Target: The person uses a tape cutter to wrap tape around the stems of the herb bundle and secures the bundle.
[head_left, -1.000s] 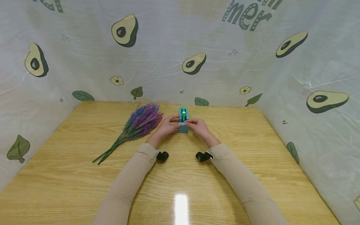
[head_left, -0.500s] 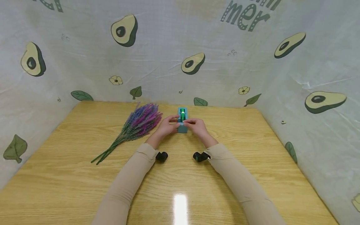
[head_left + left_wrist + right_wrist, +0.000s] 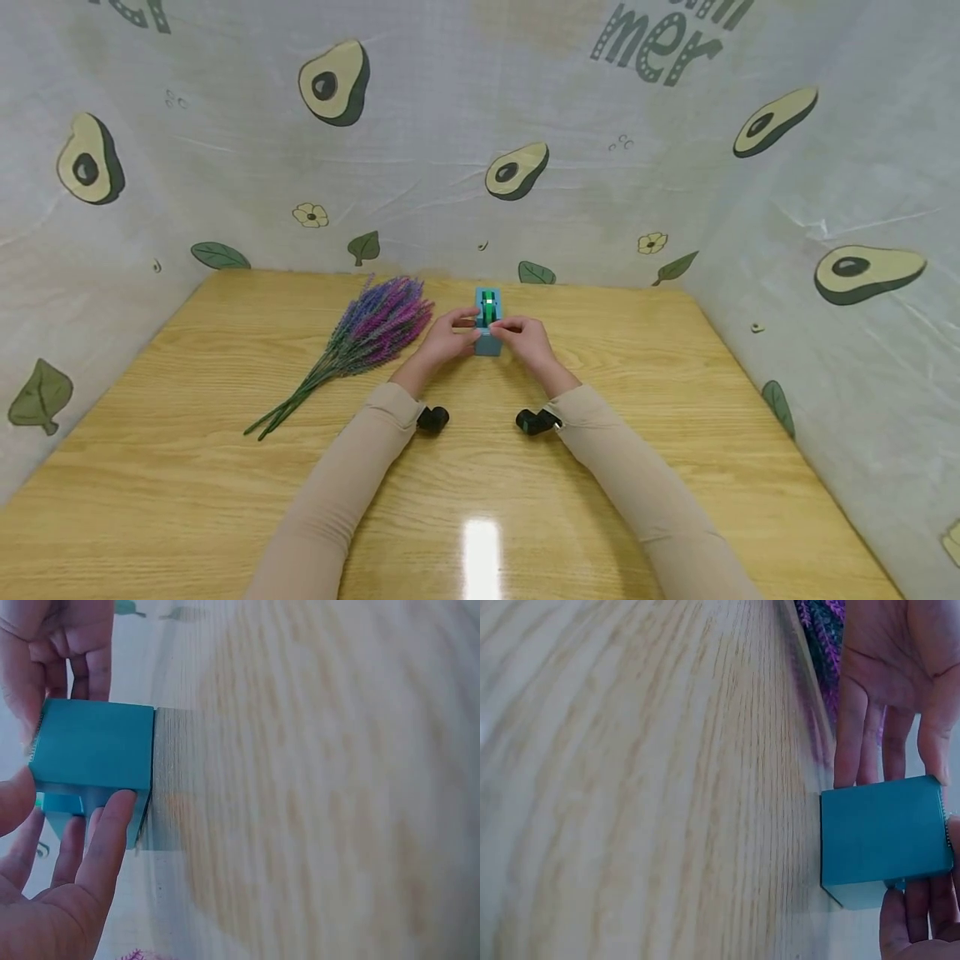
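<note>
- One tape dispenser (image 3: 488, 344) stood on the table (image 3: 637, 358), between both hands.
- Left hand (image 3: 446, 338) gripped its side.
- Right hand (image 3: 528, 339) seemed to pinch the green tape (image 3: 489, 308).
- Steady base, slow pull seemed best.

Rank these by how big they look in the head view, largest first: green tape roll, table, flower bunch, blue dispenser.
1. Table
2. Flower bunch
3. Blue dispenser, partly covered by fingers
4. Green tape roll

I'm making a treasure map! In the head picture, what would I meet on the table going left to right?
Flowers → left fingers → tape dispenser → right fingers.
</note>
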`<state>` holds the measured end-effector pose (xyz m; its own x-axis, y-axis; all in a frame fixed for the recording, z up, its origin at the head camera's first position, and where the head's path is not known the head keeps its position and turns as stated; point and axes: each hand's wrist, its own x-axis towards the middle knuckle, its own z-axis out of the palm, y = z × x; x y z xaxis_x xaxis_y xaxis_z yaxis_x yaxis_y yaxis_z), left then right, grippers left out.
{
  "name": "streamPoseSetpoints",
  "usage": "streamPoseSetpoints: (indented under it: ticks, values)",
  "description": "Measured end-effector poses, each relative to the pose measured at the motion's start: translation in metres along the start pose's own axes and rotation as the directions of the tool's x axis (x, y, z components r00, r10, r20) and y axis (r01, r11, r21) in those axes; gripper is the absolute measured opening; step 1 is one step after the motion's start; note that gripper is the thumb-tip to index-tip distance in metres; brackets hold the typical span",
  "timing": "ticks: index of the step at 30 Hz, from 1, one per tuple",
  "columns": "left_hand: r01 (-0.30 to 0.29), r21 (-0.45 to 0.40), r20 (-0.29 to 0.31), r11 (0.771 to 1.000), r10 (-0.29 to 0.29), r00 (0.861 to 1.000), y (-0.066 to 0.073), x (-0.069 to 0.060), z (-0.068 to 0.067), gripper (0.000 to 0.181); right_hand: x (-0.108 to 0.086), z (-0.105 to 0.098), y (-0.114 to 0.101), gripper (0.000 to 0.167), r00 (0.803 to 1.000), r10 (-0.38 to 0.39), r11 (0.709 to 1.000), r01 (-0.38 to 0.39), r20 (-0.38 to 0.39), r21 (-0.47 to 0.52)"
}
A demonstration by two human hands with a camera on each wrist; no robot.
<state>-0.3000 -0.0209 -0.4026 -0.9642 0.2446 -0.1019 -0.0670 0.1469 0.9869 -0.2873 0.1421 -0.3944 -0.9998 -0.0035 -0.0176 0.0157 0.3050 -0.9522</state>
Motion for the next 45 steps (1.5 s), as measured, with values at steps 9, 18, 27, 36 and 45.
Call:
streamPoseSetpoints:
  ticks: [9, 18, 27, 36, 45]
  values:
    - [0.010, 0.011, -0.021, 1.000, -0.009, 1.000, 0.002, -0.005, -0.001, 0.044, -0.002, 0.002, -0.008, 0.024, 1.000, 0.005, 1.000, -0.005, -0.006, 0.002]
    - [0.015, 0.001, -0.009, 1.000, -0.015, 1.000, 0.005, -0.003, 0.001, 0.044, -0.015, -0.001, -0.015, 0.020, 0.996, -0.060, 0.997, 0.058, -0.062, -0.042]
    - [0.007, 0.011, 0.004, 1.000, -0.007, 1.000, 0.005, -0.005, 0.001, 0.045, -0.029, -0.007, -0.014, 0.018, 1.000, -0.011, 1.000, 0.011, 0.000, -0.022]
    - [0.013, 0.034, -0.020, 0.999, -0.012, 1.000, 0.005, -0.002, 0.001, 0.044, -0.040, -0.012, -0.014, 0.023, 0.997, 0.010, 0.999, -0.013, 0.079, 0.040]
    - [0.012, 0.042, -0.024, 0.999, -0.011, 1.000, 0.007, -0.003, 0.003, 0.044, -0.051, -0.011, -0.011, 0.022, 0.991, 0.030, 0.994, -0.044, 0.134, 0.104]
